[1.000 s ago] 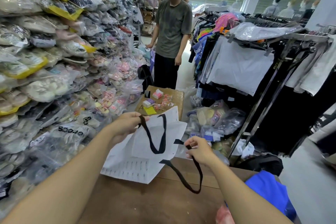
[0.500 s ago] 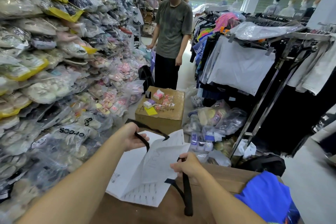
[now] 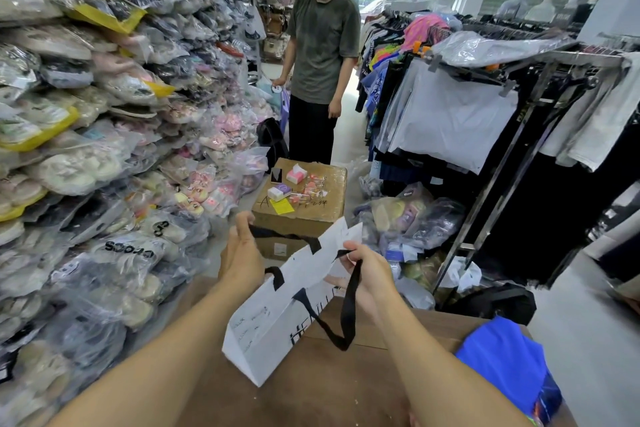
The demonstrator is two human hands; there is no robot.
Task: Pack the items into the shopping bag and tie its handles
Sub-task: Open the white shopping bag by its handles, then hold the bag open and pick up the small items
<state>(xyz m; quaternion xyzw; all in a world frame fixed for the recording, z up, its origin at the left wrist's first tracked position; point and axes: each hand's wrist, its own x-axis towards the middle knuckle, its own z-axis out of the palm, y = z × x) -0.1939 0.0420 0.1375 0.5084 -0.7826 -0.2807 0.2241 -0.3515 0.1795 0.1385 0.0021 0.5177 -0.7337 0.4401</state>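
Holding: I had the white shopping bag (image 3: 277,315) by its two black strap handles, one in each hand, over the brown tabletop (image 3: 346,388).
Left hand: my left hand (image 3: 242,253) was closed around the far black handle (image 3: 284,236), fingers curled over the strap, pulling it taut toward the bag's top edge.
Right hand: my right hand (image 3: 367,267) was closed on the near black handle (image 3: 348,308), whose loop hung slack below my fist and drooped in front of the bag.
Bag position: the bag was tilted, its mouth up between my hands and its lower corner touching the tabletop; it looked flat and mostly folded. Whether anything was inside it, I could not tell.
Bag markings: black lettering showed on the side facing me, partly hidden by the hanging strap.
Blue item: a blue garment (image 3: 502,367) lay on the table at my right, well apart from the bag.
Box ahead: a cardboard box (image 3: 304,215) stood on the floor beyond the bag, with small packets and a yellow note on its top.
Left side: bagged slippers (image 3: 86,149) were stacked in a high wall.
Right side: a clothes rack (image 3: 485,107) held hanging shirts.
Aisle: a person in a grey-green T-shirt (image 3: 322,42) stood behind the box.
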